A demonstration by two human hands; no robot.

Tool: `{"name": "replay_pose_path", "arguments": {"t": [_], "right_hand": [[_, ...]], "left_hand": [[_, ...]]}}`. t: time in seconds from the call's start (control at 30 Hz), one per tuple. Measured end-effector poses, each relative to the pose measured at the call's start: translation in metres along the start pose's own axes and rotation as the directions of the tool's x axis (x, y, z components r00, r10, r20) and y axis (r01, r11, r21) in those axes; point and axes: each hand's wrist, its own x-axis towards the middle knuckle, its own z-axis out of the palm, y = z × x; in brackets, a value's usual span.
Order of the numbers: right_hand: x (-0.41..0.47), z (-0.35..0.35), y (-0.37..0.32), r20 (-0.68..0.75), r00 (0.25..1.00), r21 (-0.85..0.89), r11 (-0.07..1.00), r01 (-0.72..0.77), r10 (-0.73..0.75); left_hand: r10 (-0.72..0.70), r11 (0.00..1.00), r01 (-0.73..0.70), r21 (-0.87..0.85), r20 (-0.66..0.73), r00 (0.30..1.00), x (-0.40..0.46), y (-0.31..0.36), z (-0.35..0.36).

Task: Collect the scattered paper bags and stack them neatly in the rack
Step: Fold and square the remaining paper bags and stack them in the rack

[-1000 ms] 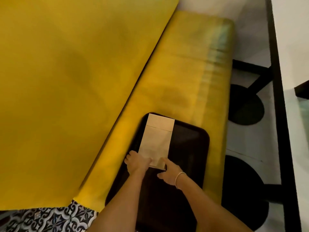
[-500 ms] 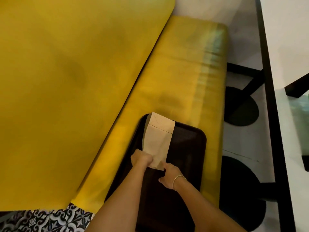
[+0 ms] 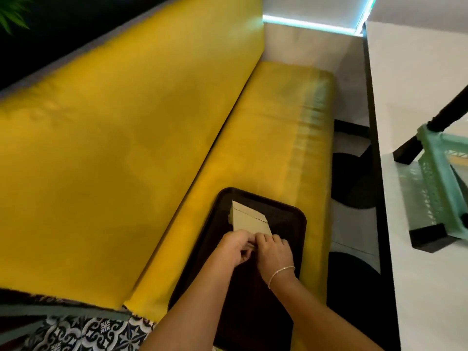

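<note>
No text, label, brand, number or sign can be read on anything in view at this moment.

The single head-worn camera is looking steeply down and forward over a yellow bench seat (image 3: pixel 266 138), sitting close above the person's forearms. It is catching a white table (image 3: pixel 415 173) edge at 3 o'clock.

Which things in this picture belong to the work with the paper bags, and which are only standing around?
Belong to the job:
- paper bag, gripped at its near end by the left hand and the right hand
- green rack on the white table

Just there:
- dark tray under the bag
- yellow bench seat
</note>
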Motion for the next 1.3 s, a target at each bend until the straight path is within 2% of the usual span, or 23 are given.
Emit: {"name": "replay_pose_path", "arguments": {"t": [0.1, 0.2, 0.3, 0.37, 0.43, 0.53, 0.6, 0.7, 0.8, 0.9, 1.03, 1.17, 1.23, 1.3], "right_hand": [[-0.012, -0.038, 0.006, -0.036, 0.999, -0.001, 1.0, 0.029, -0.029], [-0.03, -0.077, 0.011, -0.102, 0.994, 0.057, 0.998, 0.033, -0.027], [-0.065, -0.121, 0.027, -0.197, 0.979, 0.182, 0.983, -0.018, 0.055], [-0.073, -0.143, 0.035, -0.185, 0.972, 0.278, 0.956, -0.089, 0.144], [-0.097, -0.172, 0.054, -0.13, 0.966, 0.401, 0.903, -0.154, 0.222], [-0.135, -0.201, 0.091, -0.083, 0.958, 0.574, 0.799, -0.18, 0.276], [-0.16, -0.213, 0.119, -0.057, 0.948, 0.708, 0.682, -0.183, 0.314], [-0.202, -0.219, 0.167, 0.02, 0.925, 0.889, 0.417, -0.191, 0.38], [-0.244, -0.213, 0.22, 0.108, 0.9, 0.956, 0.203, -0.21, 0.423], [-0.275, -0.198, 0.272, 0.229, 0.861, 0.954, 0.071, -0.291, 0.455], [-0.303, -0.177, 0.324, 0.354, 0.809, 0.915, 0.006, -0.404, 0.47], [-0.316, -0.162, 0.357, 0.417, 0.761, 0.886, -0.034, -0.463, 0.497], [-0.312, -0.156, 0.368, 0.402, 0.746, 0.883, -0.009, -0.47, 0.53], [-0.306, -0.149, 0.378, 0.356, 0.728, 0.875, 0.066, -0.48, 0.586]], "left_hand": [[0.011, 1.0, -0.009, -0.025, 0.059, 0.998, -0.043, 0.006, 0.003], [0.121, 0.983, -0.107, -0.151, 0.085, 0.989, -0.089, 0.01, 0.006], [0.285, 0.909, -0.28, -0.309, -0.029, 0.958, -0.135, 0.007, 0.011], [0.35, 0.848, -0.379, -0.37, -0.146, 0.925, -0.148, 0.012, 0.009], [0.411, 0.825, -0.471, -0.312, -0.24, 0.879, -0.166, 0.009, 0.017], [0.474, 0.826, -0.536, -0.174, -0.299, 0.828, -0.196, -0.01, 0.042], [0.517, 0.828, -0.554, -0.083, -0.268, 0.813, -0.207, -0.023, 0.063], [0.578, 0.811, -0.585, 0.018, -0.181, 0.795, -0.232, -0.044, 0.107], [0.635, 0.77, -0.619, 0.157, -0.094, 0.766, -0.264, -0.072, 0.158], [0.702, 0.674, -0.635, 0.378, -0.06, 0.709, -0.271, -0.103, 0.205], [0.729, 0.535, -0.574, 0.62, 0.005, 0.685, -0.263, -0.136, 0.257], [0.748, 0.463, -0.542, 0.701, 0.02, 0.664, -0.254, -0.158, 0.293], [0.773, 0.431, -0.544, 0.72, 0.017, 0.634, -0.25, -0.16, 0.305], [0.799, 0.393, -0.54, 0.745, 0.014, 0.601, -0.248, -0.159, 0.314]]}}
